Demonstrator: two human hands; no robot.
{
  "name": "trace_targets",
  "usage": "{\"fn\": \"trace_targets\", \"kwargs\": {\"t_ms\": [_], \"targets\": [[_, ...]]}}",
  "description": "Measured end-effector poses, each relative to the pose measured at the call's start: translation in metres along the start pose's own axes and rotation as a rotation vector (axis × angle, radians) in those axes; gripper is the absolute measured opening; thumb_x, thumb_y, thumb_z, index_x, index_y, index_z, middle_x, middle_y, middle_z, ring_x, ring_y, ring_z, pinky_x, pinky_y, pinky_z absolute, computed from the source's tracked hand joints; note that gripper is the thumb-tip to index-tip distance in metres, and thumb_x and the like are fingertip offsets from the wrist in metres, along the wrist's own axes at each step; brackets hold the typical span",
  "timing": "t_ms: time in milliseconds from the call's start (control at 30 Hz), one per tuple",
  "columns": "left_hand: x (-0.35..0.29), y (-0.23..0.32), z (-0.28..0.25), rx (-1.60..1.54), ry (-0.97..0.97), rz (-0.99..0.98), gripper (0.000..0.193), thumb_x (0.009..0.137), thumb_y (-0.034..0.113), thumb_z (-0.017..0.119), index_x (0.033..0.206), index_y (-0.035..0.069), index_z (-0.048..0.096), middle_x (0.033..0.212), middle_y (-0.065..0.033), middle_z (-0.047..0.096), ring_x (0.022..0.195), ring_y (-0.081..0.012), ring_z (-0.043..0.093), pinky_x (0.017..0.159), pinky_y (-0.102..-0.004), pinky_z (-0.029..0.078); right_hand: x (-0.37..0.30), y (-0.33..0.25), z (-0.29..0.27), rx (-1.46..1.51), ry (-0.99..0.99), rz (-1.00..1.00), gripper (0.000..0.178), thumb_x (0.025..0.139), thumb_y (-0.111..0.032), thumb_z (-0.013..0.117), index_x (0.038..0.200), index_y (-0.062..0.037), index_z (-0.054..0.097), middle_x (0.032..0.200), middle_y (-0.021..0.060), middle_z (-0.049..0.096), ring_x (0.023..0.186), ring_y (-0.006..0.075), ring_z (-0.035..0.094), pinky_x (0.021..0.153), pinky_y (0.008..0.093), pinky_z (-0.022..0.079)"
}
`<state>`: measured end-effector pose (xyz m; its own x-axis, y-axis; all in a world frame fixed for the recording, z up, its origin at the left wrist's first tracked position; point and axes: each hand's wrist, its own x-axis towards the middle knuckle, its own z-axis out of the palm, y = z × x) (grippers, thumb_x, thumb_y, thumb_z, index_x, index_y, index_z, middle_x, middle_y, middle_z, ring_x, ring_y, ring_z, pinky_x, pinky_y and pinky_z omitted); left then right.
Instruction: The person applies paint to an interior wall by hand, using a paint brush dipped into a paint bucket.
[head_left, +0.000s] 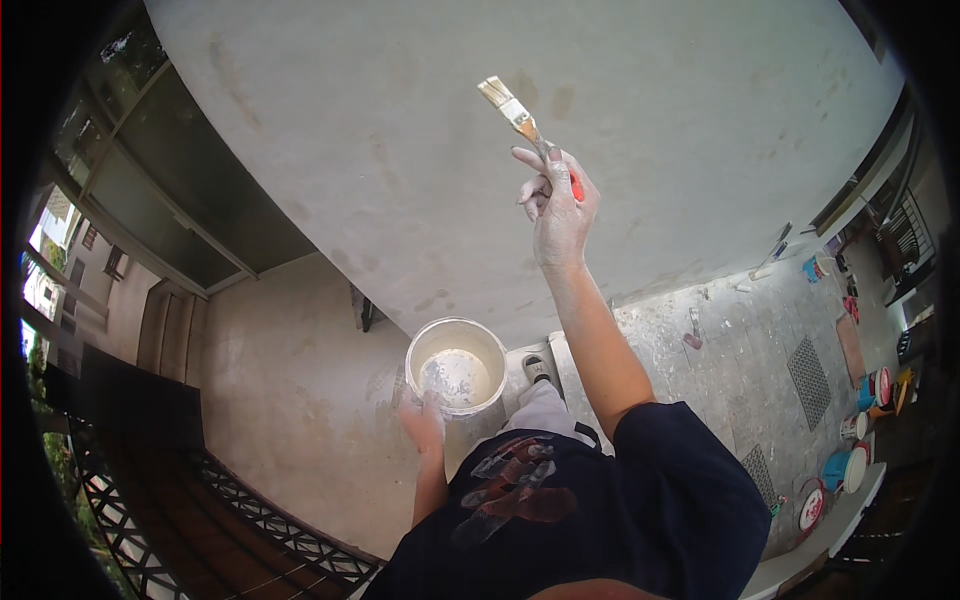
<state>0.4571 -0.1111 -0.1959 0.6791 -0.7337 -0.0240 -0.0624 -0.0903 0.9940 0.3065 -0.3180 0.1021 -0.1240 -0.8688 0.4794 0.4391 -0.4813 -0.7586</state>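
Observation:
My right hand [563, 215], dusted with white, is raised in front of the pale grey wall [420, 140]. It is closed around the handle of a flat paintbrush [522, 118], whose pale bristles point up and to the left, just off or against the wall; the gap cannot be judged. Lower down, my left hand [424, 422] grips the near-left rim of a white bucket [488, 398]. Whitish material coats the inside and bottom of the bucket. Some fingers of that hand are hidden by the bucket.
My shoe [536, 368] stands on a light ledge below the wall. Several paint pails [846, 470] line the right side near a floor grate [809, 382]. A scraper-like tool [693, 330] lies on the spattered floor. A dark lattice railing [270, 515] runs along the lower left.

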Motion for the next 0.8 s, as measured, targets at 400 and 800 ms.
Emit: {"fn": "trace_targets", "kwargs": {"t_ms": [400, 800], "targets": [[-0.001, -0.017, 0.000, 0.037, 0.070, -0.048, 0.048, 0.082, 0.003, 0.063, 0.126, -0.015, 0.056, 0.111, -0.0271, 0.068, 0.101, -0.0325, 0.067, 0.090, -0.0378, 0.050, -0.017, 0.037, -0.010, -0.028, 0.194, 0.190, 0.028, 0.105, -0.020, 0.051, 0.111, 0.0059, 0.059, 0.102, 0.0218, 0.072, 0.050, 0.0094, 0.056, 0.043, 0.0205, 0.033], [-0.008, 0.000, -0.003, -0.058, 0.096, -0.005, 0.042, 0.082, 0.000, 0.061, 0.123, -0.012, 0.059, 0.100, -0.0188, 0.071, 0.087, -0.0254, 0.067, 0.081, -0.0352, 0.053, -0.001, 0.046, -0.004, -0.078, 0.176, 0.038, 0.029, 0.105, -0.020, 0.050, 0.112, 0.0073, 0.059, 0.103, 0.0234, 0.072, 0.052, 0.0099, 0.056, 0.043, 0.0208, 0.035]]}}
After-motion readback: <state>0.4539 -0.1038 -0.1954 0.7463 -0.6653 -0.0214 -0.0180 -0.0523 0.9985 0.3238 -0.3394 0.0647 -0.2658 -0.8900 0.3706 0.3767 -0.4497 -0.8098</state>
